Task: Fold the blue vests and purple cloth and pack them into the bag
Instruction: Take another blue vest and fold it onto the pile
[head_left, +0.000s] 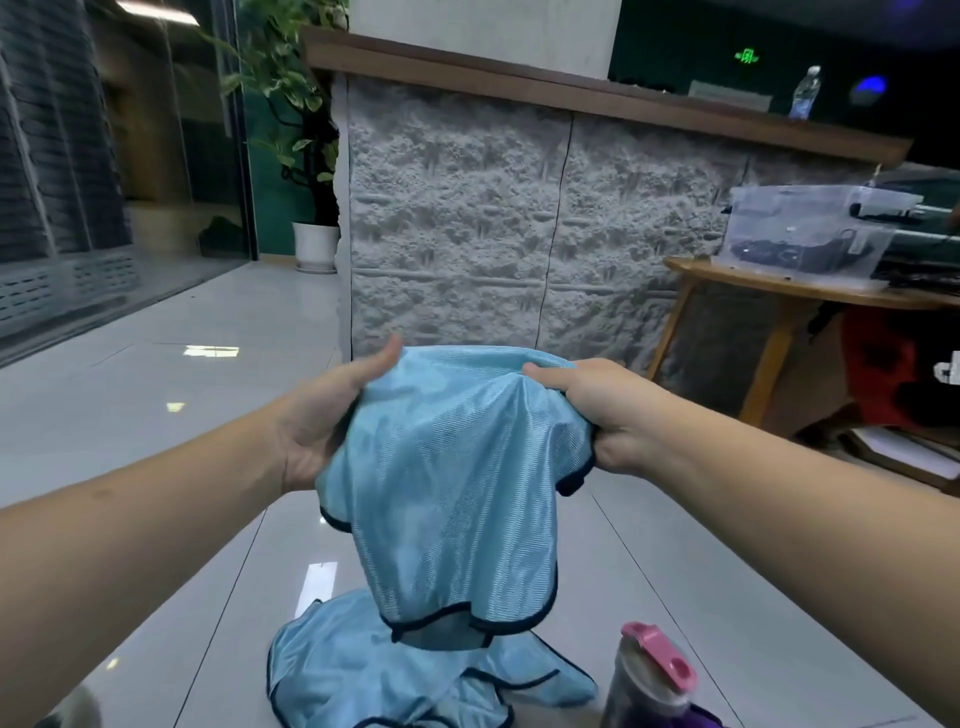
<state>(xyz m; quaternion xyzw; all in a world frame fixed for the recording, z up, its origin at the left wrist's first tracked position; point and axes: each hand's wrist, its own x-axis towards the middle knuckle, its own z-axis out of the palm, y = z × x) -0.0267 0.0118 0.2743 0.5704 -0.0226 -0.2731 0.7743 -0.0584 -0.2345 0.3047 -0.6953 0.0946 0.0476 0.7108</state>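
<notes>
1. A blue vest (452, 483) of shiny, finely ribbed mesh fabric, edged in dark navy binding, is held up in the air in front of the person, above the tiled floor (156, 395).
2. The left hand (322, 415) grips the vest's upper left part: the thumb lies over the top of the fabric, and the fingers are hidden behind it, so the hand is closed on the cloth.
3. The right hand (597, 410) clutches the upper right part, its fingers curled tight around a bunched fold, with a loop of navy trim hanging just below the fist.
4. The vest droops between the two hands and hangs down in a long fold; its wavy bottom hem gapes open and shows a dark inside.
5. A second blue vest (363, 670) lies crumpled on the floor directly below, partly covered by the hanging one and cut off by the bottom edge.
6. At the lower right, a bottle with a pink flip lid (657, 670) stands by a scrap of purple cloth (691, 719), which is mostly out of frame.
7. Behind, a wooden bench (810, 291) carries a clear plastic box (810, 228); its dark contents are hard to make out.
8. A potted plant (306, 156) stands beside a grey textured wall (519, 228).
</notes>
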